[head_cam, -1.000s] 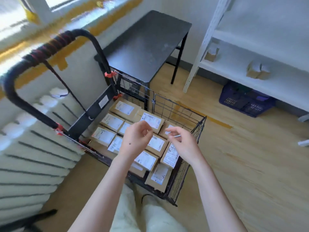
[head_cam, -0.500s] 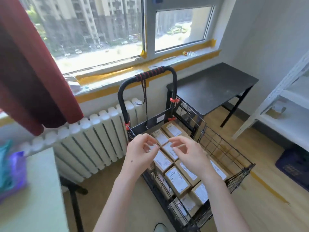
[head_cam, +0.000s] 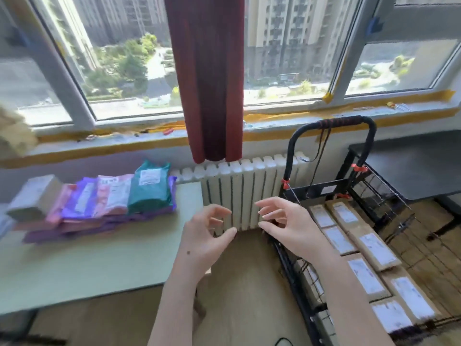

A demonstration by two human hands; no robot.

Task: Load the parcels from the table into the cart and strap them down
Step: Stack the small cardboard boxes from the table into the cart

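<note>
Green table (head_cam: 99,265) holds parcels (head_cam: 112,198) lengthwise toward window (head_cam: 119,61); left hand (head_cam: 203,242), right hand (head_cam: 296,229) slack, empty.

Upper-floor room set up for parcels: radiator (head_cam: 239,193) under window (head_cam: 112,58), mailers (head_cam: 112,198) on table (head_cam: 99,265), cart (head_cam: 311,189) of boxes (head_cam: 369,243)

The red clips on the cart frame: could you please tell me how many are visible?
3. One red clip sits on the left upright of the cart, another on the right upright, a third lower, by the basket's back corner. Others may be hidden.
</note>
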